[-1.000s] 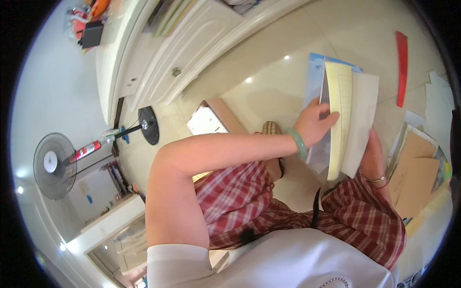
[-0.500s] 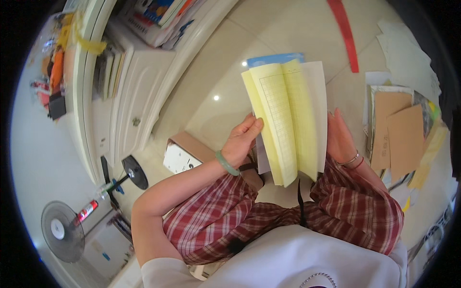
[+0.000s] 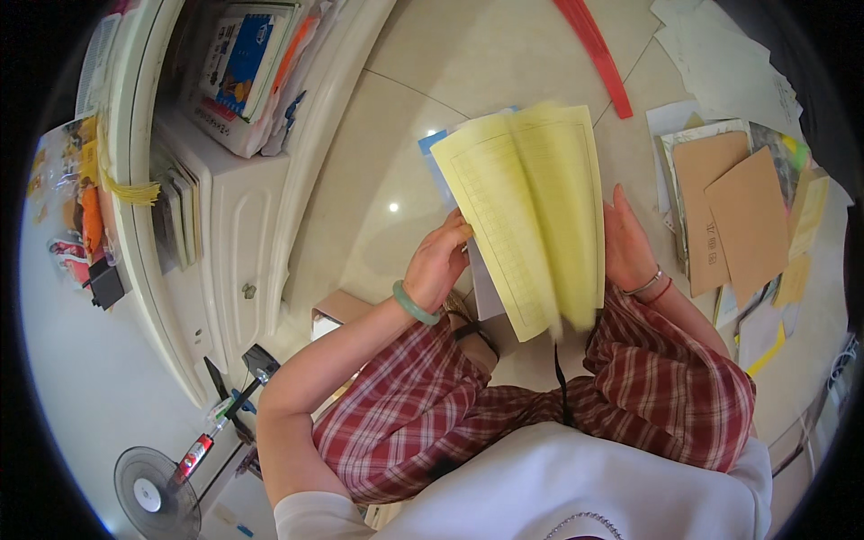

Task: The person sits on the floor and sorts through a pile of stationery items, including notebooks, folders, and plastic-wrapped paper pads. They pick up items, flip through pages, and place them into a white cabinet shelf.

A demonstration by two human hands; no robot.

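Left hand pinches yellow sheets at left edge — right hand flat, fingers together, behind right edge; long axis runs away from body.

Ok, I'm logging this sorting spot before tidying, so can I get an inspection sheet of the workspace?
Surface: glossy beige tiled floor.
Job's things: yellow sheets, fanned open over the lap.
Clutter: brown envelopes, loose white papers, red strip.
Hands: left hand grips the sheets' left edge; right hand flat behind their right edge.
Cables: nothing seen.
Surroundings: white cabinet stacked with books, standing fan.
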